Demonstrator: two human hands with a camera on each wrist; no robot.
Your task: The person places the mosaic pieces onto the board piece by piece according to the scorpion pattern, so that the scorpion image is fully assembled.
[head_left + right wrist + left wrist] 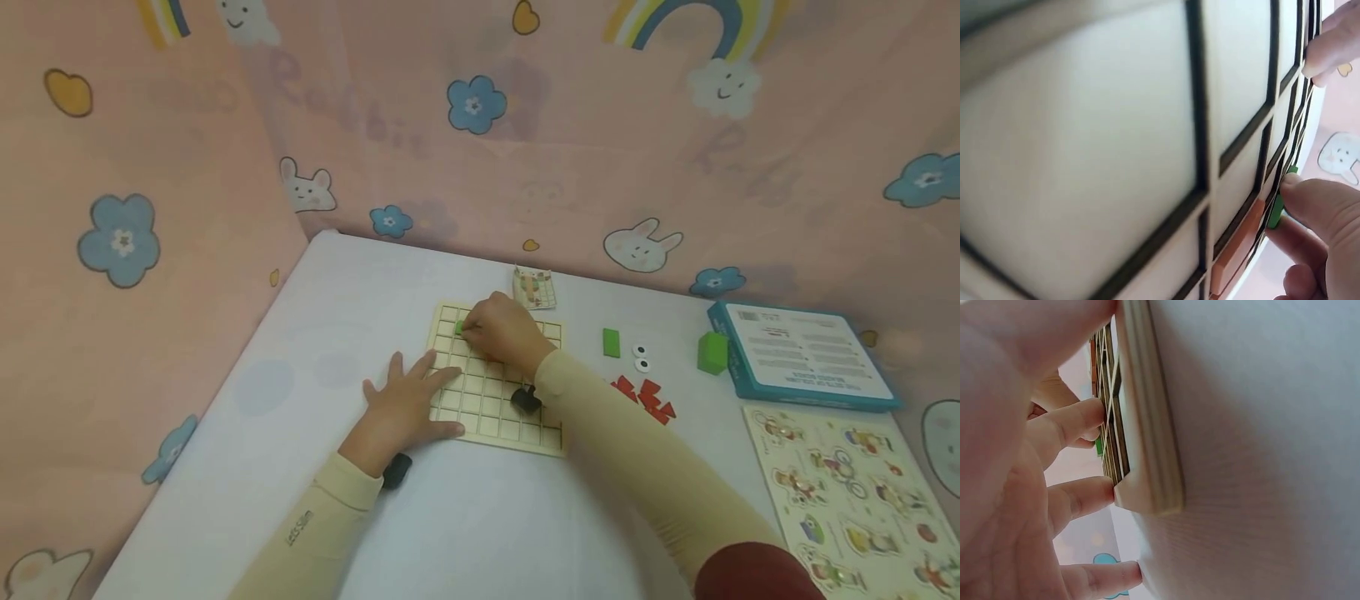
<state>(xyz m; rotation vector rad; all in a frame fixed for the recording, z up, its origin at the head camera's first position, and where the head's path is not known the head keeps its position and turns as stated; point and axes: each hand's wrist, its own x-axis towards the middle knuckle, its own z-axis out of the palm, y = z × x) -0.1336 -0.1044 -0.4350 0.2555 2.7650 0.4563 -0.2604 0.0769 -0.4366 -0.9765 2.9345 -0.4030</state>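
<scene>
Nearest, the left forearm's beige sleeve (300, 527) carries dark print that reads "Let's Slim". Past it, the left hand (397, 408) is spread wide, its thumb and some fingertips on the left side of the wooden grid board (474, 404). Farther over the board, the right hand (506, 333) pinches a small green block (460, 327) between thumb and fingers. The block is at the far-left part of the grid, leftward of the right knuckles, and the right hand is the nearer; fingers cover much of it, so its long axis and seating cannot be told. An orange block (1238, 250) lies close by. The teal box's (817, 358) label print is too small to read surely; faint backdrop (225, 167) lettering seems to say "Rabbit".
</scene>
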